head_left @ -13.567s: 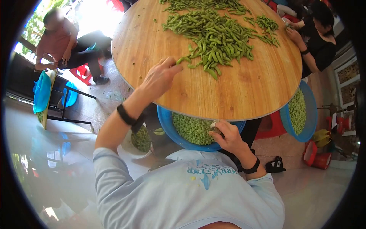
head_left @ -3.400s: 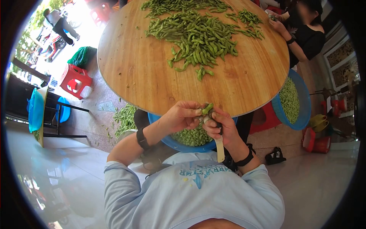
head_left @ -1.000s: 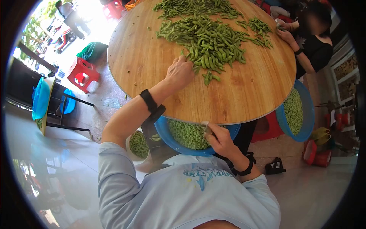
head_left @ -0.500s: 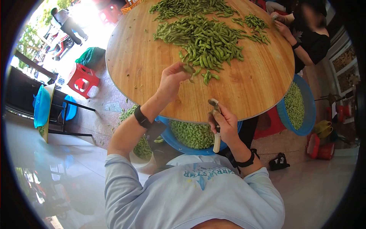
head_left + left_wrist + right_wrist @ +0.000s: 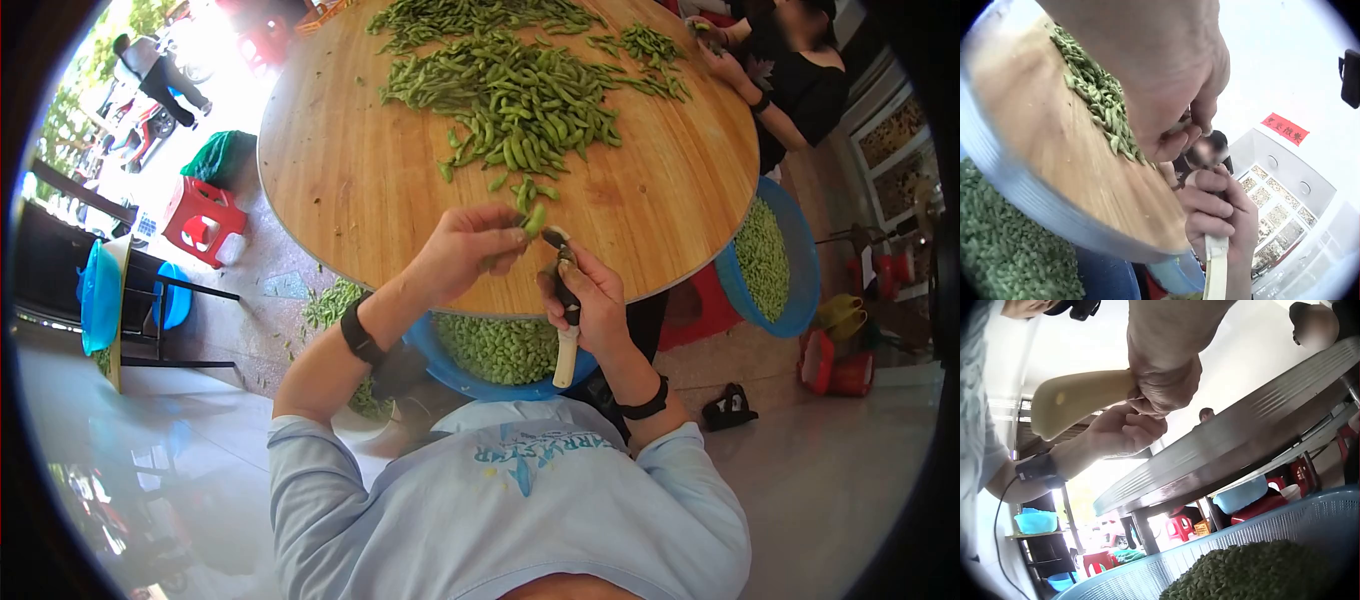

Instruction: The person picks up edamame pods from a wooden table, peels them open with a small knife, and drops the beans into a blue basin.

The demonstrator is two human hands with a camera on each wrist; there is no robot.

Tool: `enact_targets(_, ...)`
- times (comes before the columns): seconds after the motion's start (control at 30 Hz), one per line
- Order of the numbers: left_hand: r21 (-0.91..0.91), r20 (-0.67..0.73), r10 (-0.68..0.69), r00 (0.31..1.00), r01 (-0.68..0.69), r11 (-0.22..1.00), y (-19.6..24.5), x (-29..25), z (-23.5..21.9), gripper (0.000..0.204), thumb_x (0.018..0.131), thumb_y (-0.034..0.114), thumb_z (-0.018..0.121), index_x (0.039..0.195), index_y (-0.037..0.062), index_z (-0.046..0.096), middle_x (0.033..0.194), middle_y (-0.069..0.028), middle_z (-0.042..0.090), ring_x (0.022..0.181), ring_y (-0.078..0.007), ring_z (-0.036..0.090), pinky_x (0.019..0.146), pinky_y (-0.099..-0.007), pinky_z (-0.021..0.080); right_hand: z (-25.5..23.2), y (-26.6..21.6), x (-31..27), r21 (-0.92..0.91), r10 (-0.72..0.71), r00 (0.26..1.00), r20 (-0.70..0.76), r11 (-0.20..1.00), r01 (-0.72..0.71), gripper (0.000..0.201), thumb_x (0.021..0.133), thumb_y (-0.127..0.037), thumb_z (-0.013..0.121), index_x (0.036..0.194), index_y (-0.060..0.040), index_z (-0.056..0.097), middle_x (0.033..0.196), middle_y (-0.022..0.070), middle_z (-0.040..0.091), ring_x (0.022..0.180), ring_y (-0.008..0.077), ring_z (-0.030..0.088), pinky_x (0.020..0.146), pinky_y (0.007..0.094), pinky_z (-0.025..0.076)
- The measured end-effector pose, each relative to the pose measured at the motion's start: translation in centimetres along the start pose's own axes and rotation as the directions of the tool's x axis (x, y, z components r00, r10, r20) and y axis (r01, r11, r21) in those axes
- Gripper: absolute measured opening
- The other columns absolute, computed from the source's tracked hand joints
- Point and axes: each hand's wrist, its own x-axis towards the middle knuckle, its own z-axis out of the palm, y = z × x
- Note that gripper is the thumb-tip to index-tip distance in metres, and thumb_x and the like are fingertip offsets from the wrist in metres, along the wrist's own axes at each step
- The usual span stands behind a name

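Observation:
My left hand [image 5: 465,250] pinches a green soybean pod [image 5: 537,220] above the near part of the round wooden table [image 5: 350,190]. Close to its right, my right hand [image 5: 598,305] grips a tool with a cream handle [image 5: 566,360] and a dark upper part; its working end is mostly hidden. The handle [image 5: 1082,397] points back toward the shirt in the right wrist view. A large heap of pods [image 5: 520,90] lies beyond the hands, with a few loose pods at its near edge. Below the table edge, shelled green beans [image 5: 500,350] fill a blue basin [image 5: 447,378].
Another blue basin [image 5: 812,290] of beans stands at the right, near a person in black [image 5: 800,90]. Pods lie on the floor at left, above a pale bucket [image 5: 365,428]. A red stool [image 5: 205,222] stands farther left. Black sandals [image 5: 730,408] lie at right.
My left hand reached the heap a second ago, and has come back toward my right hand with a pod. My right hand has risen from the basin to the table edge with the tool.

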Motion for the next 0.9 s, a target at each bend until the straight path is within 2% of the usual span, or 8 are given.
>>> enact_targets(0.17, 0.143, 0.016, -0.027, 1.0, 0.024, 0.989, -2.0, -1.1, 0.3, 0.013, 0.087, 0.005, 0.061, 0.098, -0.003, 0.061, 0.072, -0.0001, 0.054, 0.058, -0.0077, 0.047, 0.05, -0.0213, 0.034, -0.6, 0.5, -0.6, 0.215, 0.13, 0.984, 0.123, 0.964, -0.154, 0.037, 0.097, -0.014, 0.044, 0.133, -0.0057, 0.042, 0.079, 0.0135, 0.055, 0.053, 0.0116, 0.046, 0.042, 0.0222, 0.039)
enact_targets(0.37, 0.185, -0.036, 0.017, 0.999, -0.01, 0.983, -2.7, -1.7, 0.4, 0.014, 0.087, 0.007, 0.062, 0.097, -0.0026, 0.062, 0.075, 0.0022, 0.055, 0.063, -0.0042, 0.046, 0.054, -0.0195, 0.036, -0.4, 1.2, -0.9, 0.177, 0.091, 0.985, 0.148, 0.977, -0.117, 0.041, 0.098, -0.016, 0.043, 0.137, -0.0041, 0.037, 0.081, 0.0088, 0.054, 0.056, 0.0096, 0.046, 0.042, 0.0205, 0.038)
enact_targets(0.43, 0.318, -0.05, 0.058, 0.997, -0.039, 0.947, -2.6, -1.9, 0.6, 0.014, 0.087, 0.007, 0.062, 0.099, -0.0017, 0.063, 0.081, 0.0029, 0.057, 0.071, -0.0036, 0.049, 0.061, -0.0196, 0.041, -0.4, 1.2, -1.0, 0.209, 0.119, 0.984, 0.134, 0.967, -0.145, 0.041, 0.098, -0.016, 0.044, 0.136, -0.004, 0.038, 0.081, 0.0087, 0.054, 0.056, 0.0097, 0.046, 0.043, 0.0205, 0.038)
enact_targets(0.67, 0.38, -0.065, 0.09, 0.994, -0.059, 0.923, -3.2, -2.1, 0.7, 0.014, 0.087, 0.007, 0.062, 0.097, -0.0017, 0.062, 0.085, 0.0025, 0.06, 0.08, -0.005, 0.052, 0.072, -0.0214, 0.044, -0.1, 1.5, -1.4, 0.177, 0.088, 0.991, 0.096, 0.979, -0.104, 0.037, 0.097, -0.013, 0.044, 0.133, -0.0029, 0.043, 0.08, 0.0093, 0.055, 0.055, 0.0103, 0.046, 0.042, 0.0213, 0.038)
enact_targets(0.77, 0.349, -0.029, 0.18, 0.983, -0.159, 0.924, -4.1, -2.3, 0.5, 0.012, 0.087, 0.004, 0.062, 0.098, -0.0003, 0.062, 0.082, 0.0043, 0.058, 0.071, -0.0027, 0.049, 0.063, -0.0188, 0.041, 0.1, 1.3, -1.4, 0.122, 0.085, 0.995, 0.055, 0.988, -0.092, 0.034, 0.096, -0.011, 0.045, 0.129, -0.003, 0.047, 0.078, 0.0092, 0.055, 0.053, 0.0101, 0.046, 0.041, 0.0216, 0.038)
enact_targets(0.83, 0.575, 0.006, 0.288, 0.958, -0.239, 0.783, -4.5, -2.2, 0.1, 0.012, 0.087, 0.005, 0.061, 0.097, -0.0023, 0.062, 0.082, -0.0006, 0.06, 0.07, -0.0069, 0.053, 0.062, -0.0239, 0.044, 0.3, 1.4, -1.5, 0.154, 0.102, 0.995, 0.018, 0.983, -0.104, 0.032, 0.096, -0.011, 0.046, 0.127, -0.0032, 0.049, 0.077, 0.0093, 0.055, 0.053, 0.0099, 0.046, 0.041, 0.0214, 0.038)
enact_targets(0.87, 0.575, 0.005, 0.292, 0.956, -0.242, 0.782, -4.4, -2.1, -0.1, 0.012, 0.087, 0.005, 0.061, 0.097, -0.0023, 0.062, 0.082, -0.0006, 0.06, 0.07, -0.0069, 0.053, 0.062, -0.0239, 0.044, 0.3, 1.4, -1.4, 0.186, 0.12, 0.993, -0.015, 0.976, -0.115, 0.031, 0.095, -0.01, 0.047, 0.125, -0.0034, 0.051, 0.076, 0.0094, 0.055, 0.052, 0.0097, 0.046, 0.041, 0.0211, 0.037)
enact_targets(0.9, 0.328, -0.011, 0.156, 0.988, -0.144, 0.934, -4.3, -1.9, -0.3, 0.012, 0.087, 0.005, 0.061, 0.097, -0.0023, 0.062, 0.08, -0.0013, 0.06, 0.066, -0.0079, 0.052, 0.058, -0.0242, 0.042, 0.2, 1.3, -1.3, 0.183, 0.12, 0.993, -0.011, 0.976, -0.116, 0.031, 0.095, -0.01, 0.047, 0.125, -0.0034, 0.051, 0.076, 0.0094, 0.055, 0.052, 0.0097, 0.046, 0.041, 0.0211, 0.037)
